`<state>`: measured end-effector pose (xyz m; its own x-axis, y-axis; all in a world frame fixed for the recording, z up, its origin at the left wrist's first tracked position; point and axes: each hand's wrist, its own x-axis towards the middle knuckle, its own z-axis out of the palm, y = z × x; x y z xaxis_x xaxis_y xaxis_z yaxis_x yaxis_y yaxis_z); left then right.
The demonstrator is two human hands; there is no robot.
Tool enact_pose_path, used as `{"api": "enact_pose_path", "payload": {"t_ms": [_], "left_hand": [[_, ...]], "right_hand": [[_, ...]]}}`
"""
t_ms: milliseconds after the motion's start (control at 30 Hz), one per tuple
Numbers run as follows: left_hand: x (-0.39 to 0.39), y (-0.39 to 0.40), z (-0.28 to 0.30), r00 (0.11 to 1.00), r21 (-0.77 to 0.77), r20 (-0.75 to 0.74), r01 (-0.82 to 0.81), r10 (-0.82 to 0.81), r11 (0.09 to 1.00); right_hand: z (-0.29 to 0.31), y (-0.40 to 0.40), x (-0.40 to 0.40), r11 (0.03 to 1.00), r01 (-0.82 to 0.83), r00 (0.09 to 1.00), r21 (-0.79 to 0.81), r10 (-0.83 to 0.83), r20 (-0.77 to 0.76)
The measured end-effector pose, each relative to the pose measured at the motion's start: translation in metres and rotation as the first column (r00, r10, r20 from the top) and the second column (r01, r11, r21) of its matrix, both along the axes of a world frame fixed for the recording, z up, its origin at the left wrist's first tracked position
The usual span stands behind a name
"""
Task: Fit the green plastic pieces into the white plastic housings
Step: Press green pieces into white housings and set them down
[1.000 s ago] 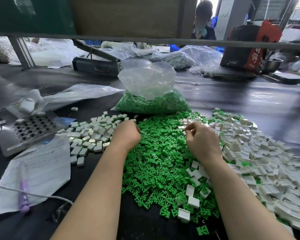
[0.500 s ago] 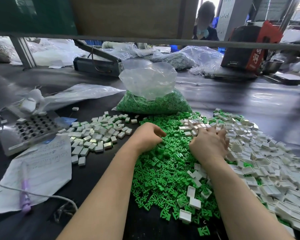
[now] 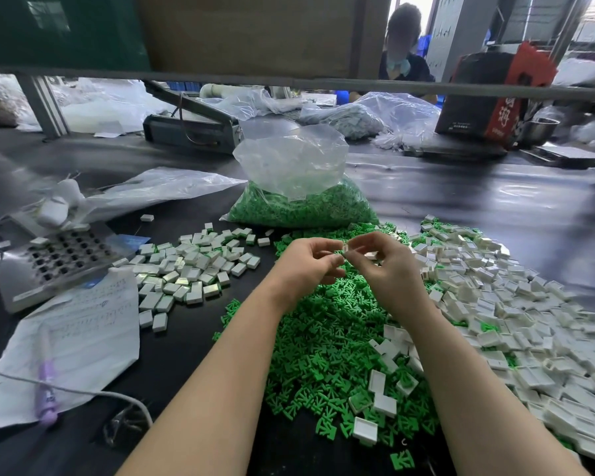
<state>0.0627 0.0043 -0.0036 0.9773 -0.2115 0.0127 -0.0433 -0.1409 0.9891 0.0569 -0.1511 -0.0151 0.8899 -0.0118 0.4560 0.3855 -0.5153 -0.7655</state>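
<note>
A heap of loose green plastic pieces covers the middle of the dark table. To its right lies a broad heap of empty white housings. Above the green heap my two hands meet. My right hand pinches a white housing between thumb and fingertips. My left hand has its fingers curled, fingertips at that housing; whatever it pinches is too small and blurred to make out. A smaller pile of white housings lies to the left.
A clear bag of green pieces stands behind the heaps. At the left are a grey perforated fixture, a written paper sheet, a purple pen and a white cable. A person sits beyond the shelf rail.
Both hands have risen off the heaps and come together. The right hand now holds a white housing taken from the pile; the left hand has moved right to meet it.
</note>
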Motion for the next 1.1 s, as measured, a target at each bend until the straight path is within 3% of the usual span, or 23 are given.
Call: {"api": "enact_pose_path", "payload": {"t_ms": [133, 233, 333, 467, 567, 633, 933, 1100], "left_hand": [[-0.001, -0.007, -0.001, 1.000, -0.152, -0.003, -0.003, 0.002, 0.988], [-0.003, -0.006, 0.002, 0.998, -0.205, -0.010, -0.056, 0.055, 0.977], [-0.004, -0.002, 0.003, 0.989, -0.150, 0.040, -0.135, 0.142, 0.980], [-0.001, 0.004, 0.004, 0.972, -0.141, 0.131, -0.177, 0.196, 0.974], [-0.001, 0.005, 0.003, 0.967, -0.145, 0.164, -0.172, 0.195, 0.974], [0.000, 0.006, 0.002, 0.966, -0.158, 0.177, -0.162, 0.190, 0.974], [0.004, 0.008, -0.003, 0.961, -0.155, 0.156, -0.204, 0.227, 0.967], [0.001, 0.009, 0.002, 0.971, -0.252, 0.078, -0.199, 0.225, 0.947]], "right_hand": [[0.003, 0.001, -0.002, 0.985, -0.074, 0.996, 0.157, 0.082, -0.042], [0.002, 0.000, -0.001, 0.987, -0.075, 0.996, 0.143, 0.080, -0.028], [0.000, -0.002, 0.000, 0.993, -0.048, 0.998, 0.109, 0.051, -0.025], [-0.005, -0.006, 0.001, 0.980, -0.118, 0.985, -0.161, 0.095, -0.145], [-0.006, -0.005, 0.000, 0.844, -0.209, 0.965, -0.495, 0.095, -0.245], [-0.004, -0.004, -0.001, 0.799, -0.211, 0.964, -0.563, 0.076, -0.253], [-0.006, 0.001, -0.001, 0.861, -0.184, 0.975, -0.475, 0.100, -0.196], [-0.002, -0.004, -0.002, 0.991, -0.129, 0.974, 0.021, 0.131, -0.183]]}}
